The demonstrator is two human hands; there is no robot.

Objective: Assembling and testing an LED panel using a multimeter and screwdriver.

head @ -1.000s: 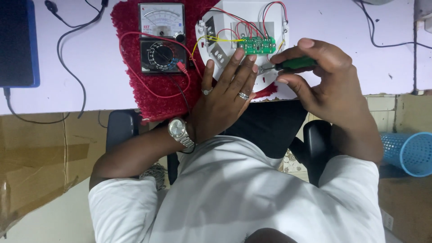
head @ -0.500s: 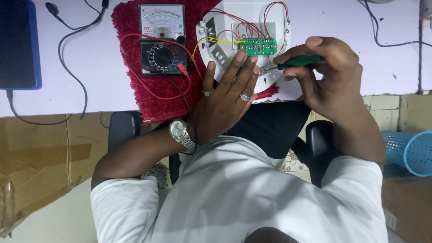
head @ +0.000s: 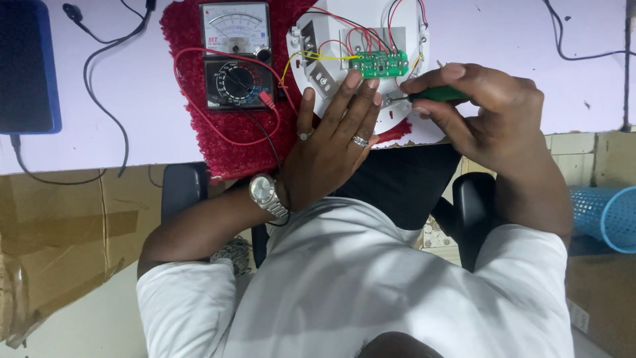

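The small green circuit board (head: 379,63) sits near the middle of a round white plastic housing (head: 358,46), with red, yellow and black wires (head: 331,48) running from it across the housing's inside. The housing lies on the far part of the desk (head: 503,33), partly over a red fuzzy mat (head: 235,142) that likely keeps it from sliding.

The left hand (head: 331,142) lies flat on the housing's near edge, fingers spread and fingertips (head: 353,78) touching just below the board. It grasps nothing; the open palm seems there to pin the housing steady. A ring sits on one finger and a silver wristwatch (head: 265,192) on the wrist.

The right hand (head: 487,113) has its grip closed on a green-handled screwdriver (head: 434,95), pinched between thumb and fingers, the thin shaft pointing left toward the board's lower right edge. The pinch close to the tip suits fine, controlled work. Whether the tip touches the board cannot be told.

On the mat to the left lies an analog multimeter (head: 237,56) with dial and needle scale, its red lead (head: 218,129) looping over the mat toward the housing. Further left a black cable (head: 99,86) crosses the desk beside a dark blue-edged device (head: 26,66). A blue mesh basket (head: 606,215) stands lower right, cardboard (head: 59,245) lower left.
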